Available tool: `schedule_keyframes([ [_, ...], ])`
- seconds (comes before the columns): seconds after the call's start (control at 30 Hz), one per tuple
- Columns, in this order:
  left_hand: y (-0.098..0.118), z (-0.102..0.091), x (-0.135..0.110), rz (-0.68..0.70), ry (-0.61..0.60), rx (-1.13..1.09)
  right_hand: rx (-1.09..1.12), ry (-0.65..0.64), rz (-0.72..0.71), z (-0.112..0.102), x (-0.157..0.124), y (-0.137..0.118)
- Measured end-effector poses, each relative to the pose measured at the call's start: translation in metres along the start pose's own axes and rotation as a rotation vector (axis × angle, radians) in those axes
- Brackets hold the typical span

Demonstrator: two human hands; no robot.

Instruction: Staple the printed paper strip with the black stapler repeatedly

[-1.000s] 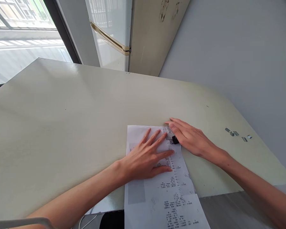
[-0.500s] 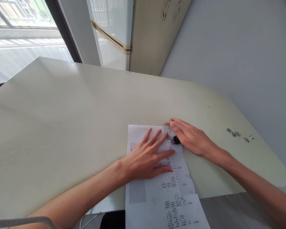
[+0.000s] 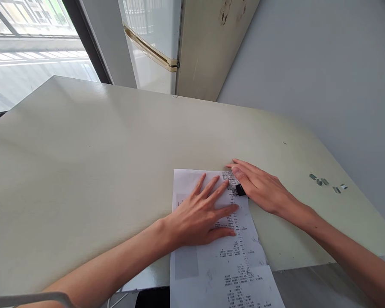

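Observation:
A printed sheet of paper lies on the pale table and hangs over its front edge. My left hand rests flat on the sheet with its fingers spread. At the sheet's upper right edge sits a black binder clip, partly covered by my right hand. That hand lies along the paper's right corner, its fingers stretched out and the thumb over the sheet's edge beside the clip. Whether the right palm touches the clip is hidden.
The pale table spreads out around the paper. Several small greenish-grey strips lie at the right. Behind the table stand a fridge and a grey wall. A window is at the far left.
The view has shifted slightly, so the paper and both hands appear a little lower and to the right. Both hands keep the same pose on the sheet.

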State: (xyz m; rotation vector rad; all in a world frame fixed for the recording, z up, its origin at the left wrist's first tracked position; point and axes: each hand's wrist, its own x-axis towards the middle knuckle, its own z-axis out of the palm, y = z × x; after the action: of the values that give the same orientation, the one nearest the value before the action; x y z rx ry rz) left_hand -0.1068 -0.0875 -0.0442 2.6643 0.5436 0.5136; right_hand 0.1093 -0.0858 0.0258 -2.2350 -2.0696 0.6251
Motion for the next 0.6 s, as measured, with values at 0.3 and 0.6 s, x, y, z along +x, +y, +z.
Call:
schedule_keyframes([
  [0.3, -0.001, 0.0, 0.0, -0.014, -0.018, -0.02, -0.112, 0.148, -0.097, 0.015, 0.003, 0.004],
  [0.6, 0.0, -0.008, 0.005, -0.043, -0.061, -0.018, -0.266, 0.265, -0.251, 0.04, 0.01, -0.003],
])
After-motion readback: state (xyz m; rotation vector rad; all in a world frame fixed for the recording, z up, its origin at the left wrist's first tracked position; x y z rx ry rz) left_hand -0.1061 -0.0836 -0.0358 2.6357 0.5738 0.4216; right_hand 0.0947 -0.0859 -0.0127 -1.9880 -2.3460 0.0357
